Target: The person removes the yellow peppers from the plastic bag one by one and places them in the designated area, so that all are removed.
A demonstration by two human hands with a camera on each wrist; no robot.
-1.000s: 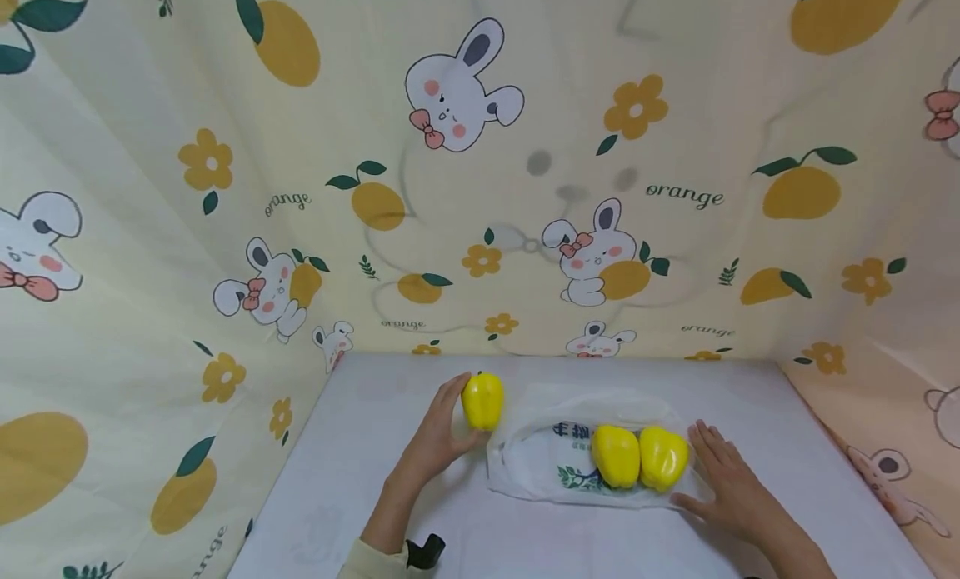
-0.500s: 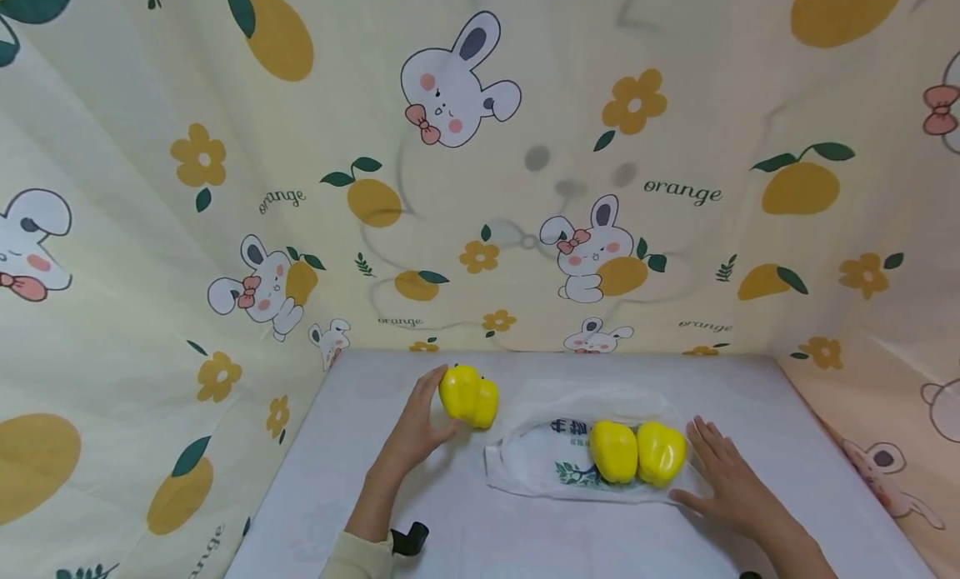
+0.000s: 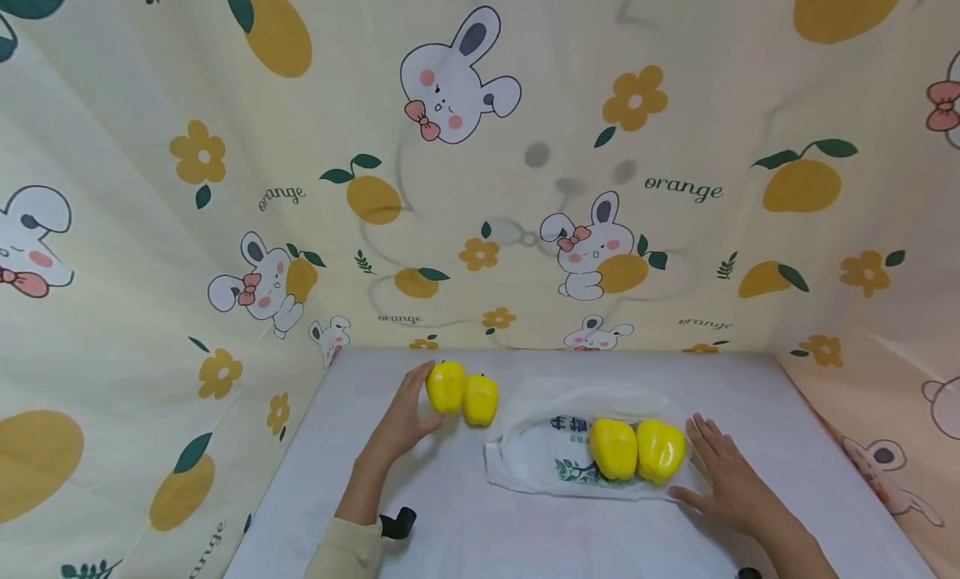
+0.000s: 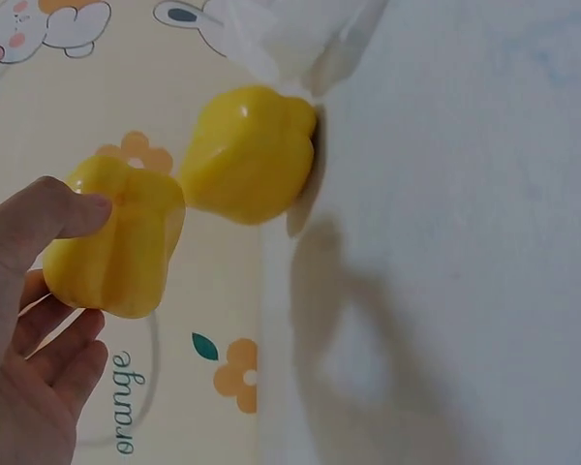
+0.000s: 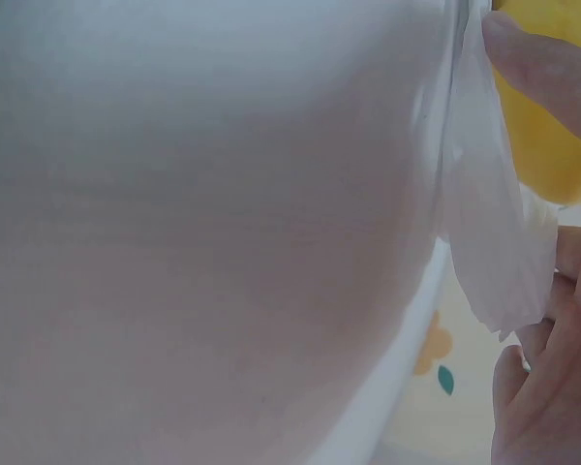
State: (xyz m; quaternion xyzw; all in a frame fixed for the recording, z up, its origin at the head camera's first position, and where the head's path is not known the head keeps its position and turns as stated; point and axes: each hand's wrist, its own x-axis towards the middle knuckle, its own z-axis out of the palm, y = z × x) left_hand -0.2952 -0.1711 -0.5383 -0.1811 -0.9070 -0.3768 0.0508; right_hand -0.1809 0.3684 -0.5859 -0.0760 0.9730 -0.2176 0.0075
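My left hand (image 3: 403,416) holds a yellow bell pepper (image 3: 446,387) between thumb and fingers, at the back left of the table. In the left wrist view this pepper (image 4: 121,242) appears raised off the tabletop. Just right of it a second yellow bell pepper (image 3: 481,401) stands on the table. Two more yellow bell peppers, a left one (image 3: 613,450) and a right one (image 3: 661,452), sit side by side on a white plastic bag (image 3: 528,462). At the bag's right end lies my right hand (image 3: 723,475), fingers extended, touching the bag's edge.
The white table (image 3: 465,529) ends at a patterned cloth (image 3: 450,187) hung at the back and both sides. Dark print shows on the bag. A black band with a small device (image 3: 397,523) is on the left wrist.
The left hand has moved left with its pepper, which uncovers the second pepper standing behind it. The right hand and the two peppers on the bag have stayed in place.
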